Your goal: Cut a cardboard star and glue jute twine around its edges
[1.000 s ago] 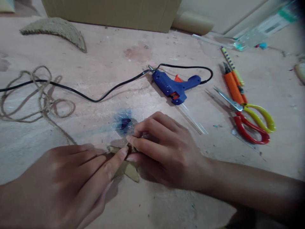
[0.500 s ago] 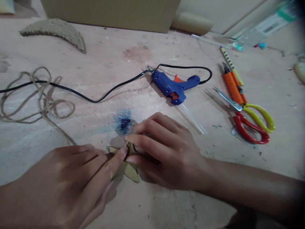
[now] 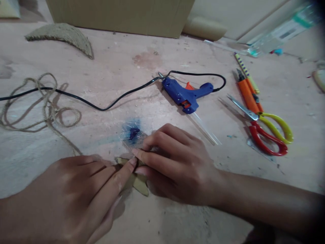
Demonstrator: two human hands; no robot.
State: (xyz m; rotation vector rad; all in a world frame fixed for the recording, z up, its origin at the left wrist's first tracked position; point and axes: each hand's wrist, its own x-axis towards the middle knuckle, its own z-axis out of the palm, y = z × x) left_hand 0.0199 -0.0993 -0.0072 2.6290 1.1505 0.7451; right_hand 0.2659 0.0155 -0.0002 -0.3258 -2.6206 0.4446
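A small cardboard piece with pointed tips (image 3: 141,185) lies low in the middle, largely hidden under both hands. My left hand (image 3: 87,195) presses its index fingertip on the centre of the piece, the other fingers folded close together. From the right, my right hand (image 3: 177,162) pinches the piece between thumb and index finger, its fingertips beside my left index fingertip. Thin twine (image 3: 62,135) runs from a loose tangle on the left down to my left hand. Just above the hands is a dark blue stain on the table.
A blue glue gun (image 3: 180,93) with a black cord lies beyond my right hand. Scissors (image 3: 256,117), an orange cutter (image 3: 247,93) and a dotted pen (image 3: 245,69) lie right. A twine-covered crescent (image 3: 62,35), cardboard box (image 3: 122,17), cardboard roll (image 3: 204,28) and plastic bottle (image 3: 284,32) are at the back.
The view has shifted slightly, so the table items appear a little lower. My fingertips have moved slightly at the centre of the piece, covering more of it.
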